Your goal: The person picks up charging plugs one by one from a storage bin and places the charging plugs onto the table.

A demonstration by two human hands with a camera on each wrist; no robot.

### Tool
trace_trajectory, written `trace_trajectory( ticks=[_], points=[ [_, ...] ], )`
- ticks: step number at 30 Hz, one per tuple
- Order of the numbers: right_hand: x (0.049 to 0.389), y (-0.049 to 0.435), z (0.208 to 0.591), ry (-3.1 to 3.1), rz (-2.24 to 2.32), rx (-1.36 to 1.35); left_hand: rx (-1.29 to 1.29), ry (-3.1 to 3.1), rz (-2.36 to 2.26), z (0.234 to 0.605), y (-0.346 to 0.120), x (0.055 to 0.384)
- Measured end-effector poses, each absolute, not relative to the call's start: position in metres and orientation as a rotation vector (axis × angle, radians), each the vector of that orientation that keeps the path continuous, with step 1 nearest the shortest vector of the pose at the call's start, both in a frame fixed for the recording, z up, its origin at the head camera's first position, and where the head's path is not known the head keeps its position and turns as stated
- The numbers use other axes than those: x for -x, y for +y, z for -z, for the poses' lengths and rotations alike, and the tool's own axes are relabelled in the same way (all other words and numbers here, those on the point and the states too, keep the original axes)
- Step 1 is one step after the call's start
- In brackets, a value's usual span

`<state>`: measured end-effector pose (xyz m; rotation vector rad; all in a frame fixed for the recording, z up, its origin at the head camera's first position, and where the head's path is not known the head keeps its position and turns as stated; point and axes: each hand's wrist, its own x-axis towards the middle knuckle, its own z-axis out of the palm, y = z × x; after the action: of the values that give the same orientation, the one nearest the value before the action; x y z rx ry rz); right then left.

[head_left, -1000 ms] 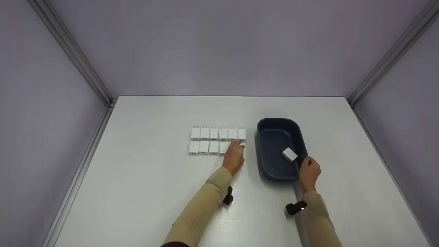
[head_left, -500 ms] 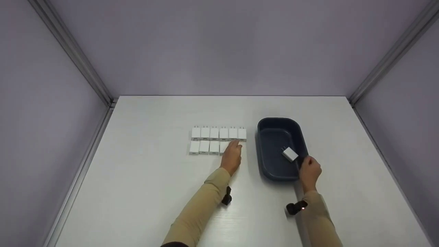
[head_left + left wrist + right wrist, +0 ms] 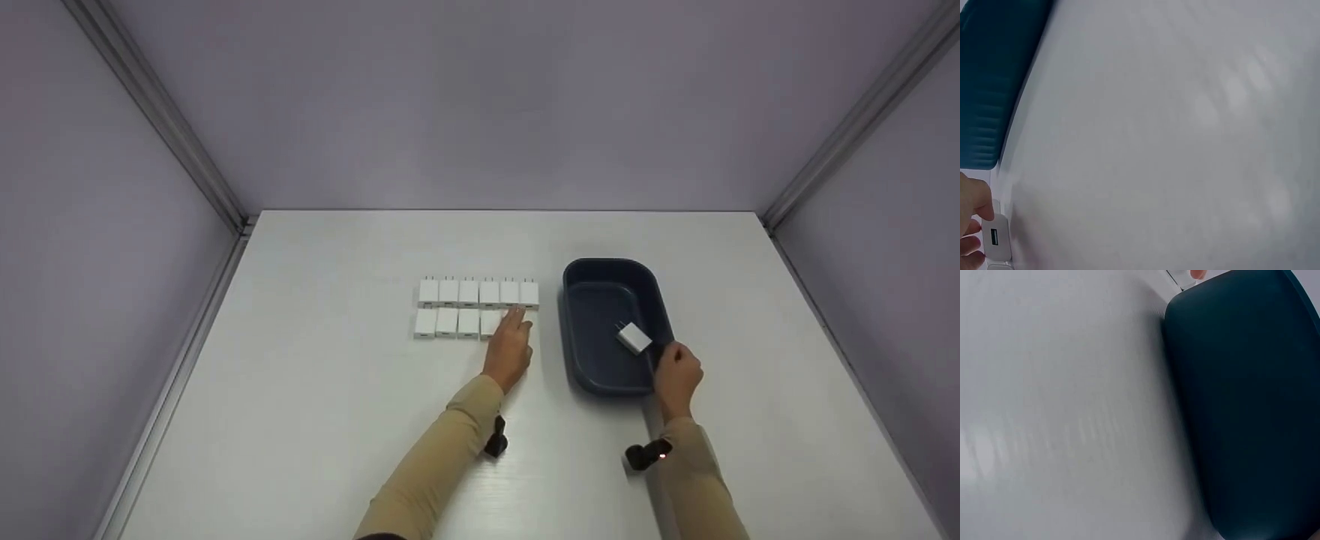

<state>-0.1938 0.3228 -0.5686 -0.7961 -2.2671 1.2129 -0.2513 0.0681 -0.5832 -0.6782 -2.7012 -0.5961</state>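
Note:
Two rows of white USB wall chargers lie side by side on the white table, the far row with prongs pointing away, the near row just in front. My left hand is at the right end of the near row and hides part of it. In the left wrist view its thumb and bent fingers grip an end charger, whose USB port shows. To the right, my right hand holds the rim of a dark blue plastic bin. One more charger lies tilted inside the bin.
The table is enclosed by pale panels at the back and both sides, with metal posts at the back corners. In the right wrist view the bin's outer wall fills the right side.
My left hand shifts slightly left, then slightly back, staying at the right end of the near row. My right hand, the bin and the charger in it stay in place.

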Motion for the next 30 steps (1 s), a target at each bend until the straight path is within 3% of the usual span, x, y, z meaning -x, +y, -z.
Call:
trace_trajectory(
  ticks=[30],
  points=[
    [0.1921,0.3239,0.5686,-2.252,-1.207,0.766,0.694,-2.589,0.608,0.5866,0.0719,0.2444]
  ],
)
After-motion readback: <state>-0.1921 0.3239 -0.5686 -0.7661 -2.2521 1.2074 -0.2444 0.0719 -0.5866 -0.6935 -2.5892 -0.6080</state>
